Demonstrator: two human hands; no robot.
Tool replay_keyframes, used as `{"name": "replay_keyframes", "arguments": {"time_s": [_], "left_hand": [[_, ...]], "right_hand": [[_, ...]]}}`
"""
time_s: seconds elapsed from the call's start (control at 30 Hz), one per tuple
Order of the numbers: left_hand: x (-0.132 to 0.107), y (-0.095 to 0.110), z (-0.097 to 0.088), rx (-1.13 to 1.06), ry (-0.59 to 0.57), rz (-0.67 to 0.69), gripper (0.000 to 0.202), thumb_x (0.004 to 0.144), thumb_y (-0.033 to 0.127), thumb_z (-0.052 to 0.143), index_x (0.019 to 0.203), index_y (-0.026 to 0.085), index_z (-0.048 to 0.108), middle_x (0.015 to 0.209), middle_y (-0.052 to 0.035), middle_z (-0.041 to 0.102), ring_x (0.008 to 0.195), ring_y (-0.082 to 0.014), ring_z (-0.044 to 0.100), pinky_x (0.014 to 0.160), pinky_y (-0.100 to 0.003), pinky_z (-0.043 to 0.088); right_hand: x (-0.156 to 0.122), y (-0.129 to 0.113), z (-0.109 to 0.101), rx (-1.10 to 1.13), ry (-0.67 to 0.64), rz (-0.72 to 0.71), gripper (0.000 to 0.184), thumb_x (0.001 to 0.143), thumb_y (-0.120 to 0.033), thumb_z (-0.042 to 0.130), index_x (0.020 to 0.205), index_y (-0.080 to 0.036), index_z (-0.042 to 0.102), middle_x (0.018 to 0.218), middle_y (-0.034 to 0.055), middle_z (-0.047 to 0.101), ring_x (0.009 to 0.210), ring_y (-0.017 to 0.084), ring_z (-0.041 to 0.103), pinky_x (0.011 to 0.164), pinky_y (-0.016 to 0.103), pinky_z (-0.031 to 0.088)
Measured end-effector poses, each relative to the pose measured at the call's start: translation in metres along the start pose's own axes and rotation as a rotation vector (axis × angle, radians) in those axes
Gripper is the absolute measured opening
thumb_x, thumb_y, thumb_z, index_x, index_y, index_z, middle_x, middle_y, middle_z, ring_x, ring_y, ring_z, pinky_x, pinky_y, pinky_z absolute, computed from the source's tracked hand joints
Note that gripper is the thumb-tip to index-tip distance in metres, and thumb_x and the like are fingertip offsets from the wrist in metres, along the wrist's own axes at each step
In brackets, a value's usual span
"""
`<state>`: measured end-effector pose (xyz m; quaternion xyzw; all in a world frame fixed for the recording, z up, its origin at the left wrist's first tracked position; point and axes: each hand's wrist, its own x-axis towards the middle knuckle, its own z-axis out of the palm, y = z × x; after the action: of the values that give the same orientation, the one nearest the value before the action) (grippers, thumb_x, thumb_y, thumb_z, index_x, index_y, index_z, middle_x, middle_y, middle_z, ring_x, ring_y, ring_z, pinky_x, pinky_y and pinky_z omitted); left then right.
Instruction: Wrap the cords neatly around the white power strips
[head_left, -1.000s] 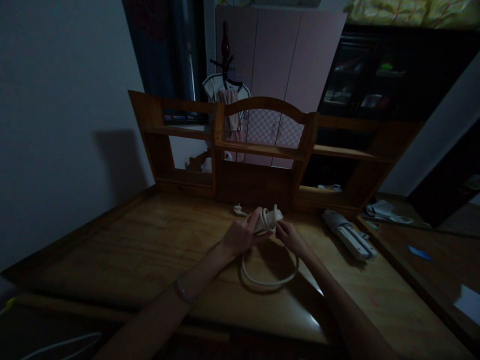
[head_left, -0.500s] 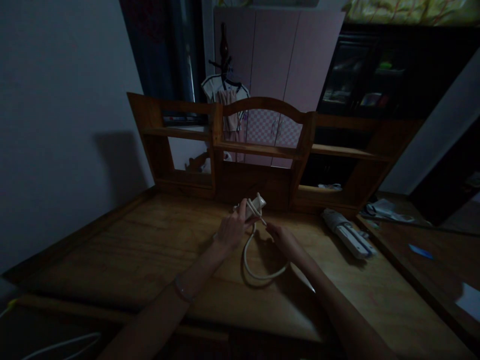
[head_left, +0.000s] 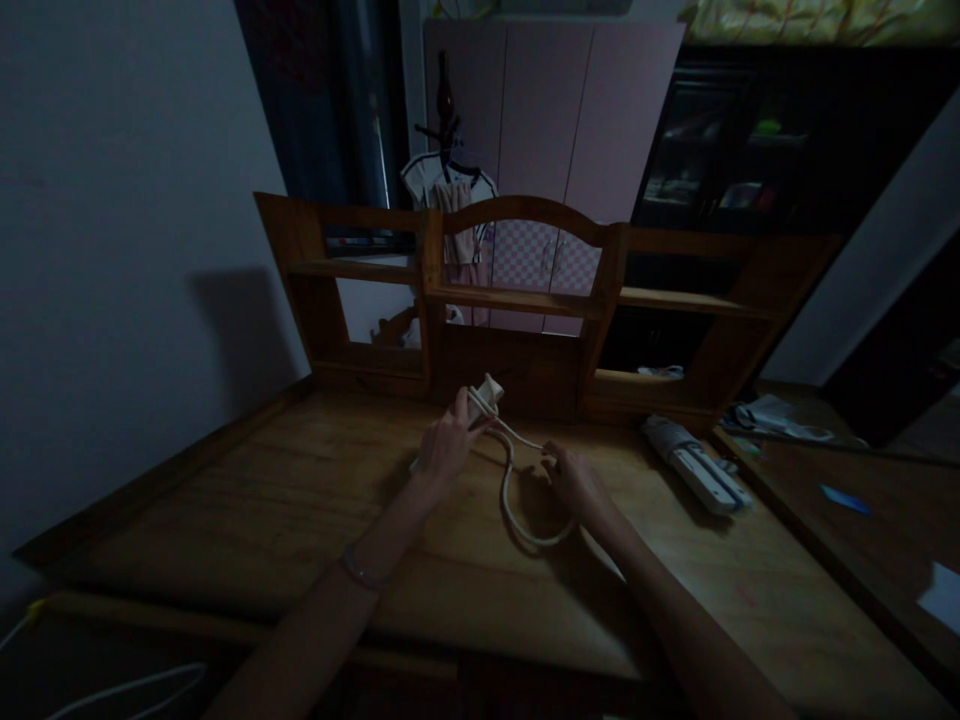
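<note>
My left hand (head_left: pixel 444 448) is closed around a white power strip (head_left: pixel 489 392), held tilted just above the wooden desk. Several turns of its white cord (head_left: pixel 508 490) are wound about the far end. From there a stretch of cord runs taut to my right hand (head_left: pixel 574 480), whose fingers pinch it. More of the cord hangs in a wide loop between the hands and passes beneath my right wrist. My left palm and fingers hide the near part of the strip.
Farther right on the desk (head_left: pixel 300 490) lies a second white strip-like object (head_left: pixel 697 468) with cord bundled at one end. A wooden shelf unit (head_left: pixel 517 298) stands along the back edge. A wall (head_left: pixel 127 250) rises at left. A lower brown surface (head_left: pixel 817 520) adjoins on the right.
My left hand and the power strip have moved left. My right hand has drawn slightly away to the right, and the cord between them is longer and straighter.
</note>
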<state>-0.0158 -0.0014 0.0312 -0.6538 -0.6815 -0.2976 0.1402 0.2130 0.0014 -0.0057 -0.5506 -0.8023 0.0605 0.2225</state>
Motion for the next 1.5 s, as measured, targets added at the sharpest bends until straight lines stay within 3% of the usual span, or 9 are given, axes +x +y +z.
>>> {"name": "replay_keyframes", "arguments": {"time_s": [0.17, 0.4, 0.57, 0.7, 0.9, 1.07, 1.17, 1.27, 1.5], "left_hand": [[0.003, -0.003, -0.003, 0.013, 0.002, -0.031, 0.079, 0.083, 0.063, 0.046, 0.141, 0.012, 0.032, 0.102, -0.0193, 0.068, 0.086, -0.0295, 0.068, 0.067, -0.030, 0.048], [0.004, -0.005, -0.004, -0.001, -0.003, -0.040, 0.078, 0.084, 0.064, 0.044, 0.141, 0.012, 0.031, 0.101, -0.0194, 0.068, 0.088, -0.0295, 0.068, 0.066, -0.029, 0.048], [0.001, -0.001, -0.006, -0.064, 0.004, 0.014, 0.080, 0.084, 0.063, 0.046, 0.143, 0.014, 0.028, 0.106, -0.0186, 0.067, 0.090, -0.0286, 0.068, 0.070, -0.029, 0.047], [-0.002, 0.003, -0.005, -0.182, 0.008, 0.056, 0.078, 0.082, 0.061, 0.053, 0.142, 0.017, 0.031, 0.111, -0.0161, 0.066, 0.093, -0.0279, 0.067, 0.075, -0.029, 0.047], [-0.012, 0.020, -0.014, -0.615, -0.032, 0.062, 0.073, 0.077, 0.055, 0.064, 0.138, 0.022, 0.037, 0.115, -0.0095, 0.066, 0.100, -0.0248, 0.065, 0.079, -0.028, 0.049], [-0.020, 0.040, -0.021, -0.948, -0.102, -0.007, 0.056, 0.081, 0.054, 0.059, 0.125, 0.022, 0.052, 0.113, -0.0058, 0.066, 0.100, -0.0213, 0.064, 0.082, -0.029, 0.051], [-0.019, 0.042, -0.017, -1.036, -0.139, -0.066, 0.054, 0.080, 0.056, 0.058, 0.118, 0.018, 0.058, 0.105, -0.0070, 0.069, 0.092, -0.0220, 0.066, 0.078, -0.031, 0.053], [-0.015, 0.037, -0.011, -1.088, -0.130, -0.140, 0.055, 0.080, 0.057, 0.057, 0.115, 0.016, 0.059, 0.095, -0.0077, 0.071, 0.083, -0.0217, 0.068, 0.073, -0.031, 0.054], [-0.004, 0.020, -0.008, -0.992, -0.015, -0.265, 0.060, 0.079, 0.060, 0.057, 0.119, 0.016, 0.056, 0.093, -0.0082, 0.071, 0.084, -0.0224, 0.068, 0.073, -0.032, 0.053]], "right_hand": [[0.000, 0.021, -0.013, -0.259, 0.108, 0.055, 0.032, 0.094, -0.027, 0.047, 0.122, -0.013, 0.044, 0.083, 0.0093, 0.067, 0.070, 0.019, 0.061, 0.054, 0.026, 0.027], [0.005, 0.041, -0.042, -0.487, 0.290, 0.275, 0.021, 0.096, -0.032, 0.041, 0.104, -0.016, 0.052, 0.077, 0.0084, 0.066, 0.066, 0.020, 0.061, 0.054, 0.027, 0.024], [0.004, 0.041, -0.032, -0.470, 0.306, 0.243, 0.025, 0.095, -0.031, 0.041, 0.110, -0.014, 0.053, 0.086, 0.0112, 0.065, 0.075, 0.021, 0.061, 0.061, 0.028, 0.032], [0.003, 0.043, -0.025, -0.483, 0.343, 0.215, 0.039, 0.091, -0.031, 0.047, 0.124, -0.011, 0.049, 0.108, 0.0195, 0.058, 0.099, 0.029, 0.055, 0.080, 0.036, 0.037], [0.007, 0.019, -0.026, -0.343, 0.426, -0.046, 0.070, 0.087, -0.036, 0.053, 0.146, -0.016, 0.022, 0.146, 0.0180, 0.029, 0.135, 0.032, 0.024, 0.106, 0.050, 0.022], [0.006, -0.014, -0.024, -0.158, 0.325, -0.284, 0.059, 0.093, -0.030, 0.043, 0.147, -0.021, 0.022, 0.144, 0.0116, 0.037, 0.133, 0.024, 0.032, 0.113, 0.049, 0.014], [0.003, -0.018, -0.020, -0.092, 0.236, -0.286, 0.048, 0.094, -0.026, 0.038, 0.141, -0.019, 0.031, 0.128, 0.0116, 0.053, 0.119, 0.023, 0.047, 0.107, 0.045, 0.026], [0.000, -0.014, -0.018, -0.023, 0.170, -0.222, 0.038, 0.097, -0.027, 0.033, 0.133, -0.018, 0.041, 0.118, 0.0121, 0.059, 0.103, 0.021, 0.056, 0.087, 0.033, 0.042], [0.004, -0.011, -0.027, -0.204, 0.163, -0.163, 0.025, 0.098, -0.033, 0.040, 0.092, -0.020, 0.060, 0.086, 0.0053, 0.065, 0.068, 0.015, 0.057, 0.057, 0.026, 0.027]]}}
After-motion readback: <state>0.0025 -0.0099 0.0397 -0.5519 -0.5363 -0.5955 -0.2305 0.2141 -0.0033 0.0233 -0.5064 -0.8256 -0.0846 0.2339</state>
